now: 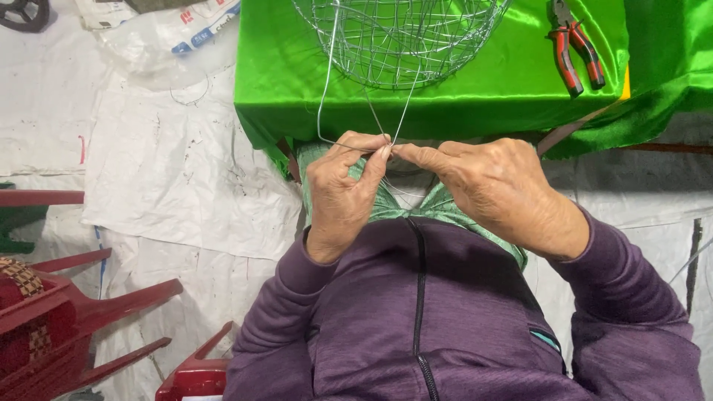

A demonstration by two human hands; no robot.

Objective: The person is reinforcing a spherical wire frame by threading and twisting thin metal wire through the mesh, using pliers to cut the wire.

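Note:
My left hand [343, 189] and my right hand [496, 184] meet in front of my chest, fingertips pinching a thin silver wire [324, 96]. The wire loops up from my fingers to a round wire-mesh basket frame [401, 41] that sits on a table covered in shiny green cloth [475, 82]. My left thumb and forefinger hold one strand; my right forefinger and thumb grip the strand beside it. Purple sleeves cover both arms.
Red-and-black pliers [575, 46] lie on the green cloth at the upper right. Red plastic chair legs [89, 312] lie at the lower left. White woven sheeting [171, 171] covers the floor, with a plastic bag [160, 37] at the top left.

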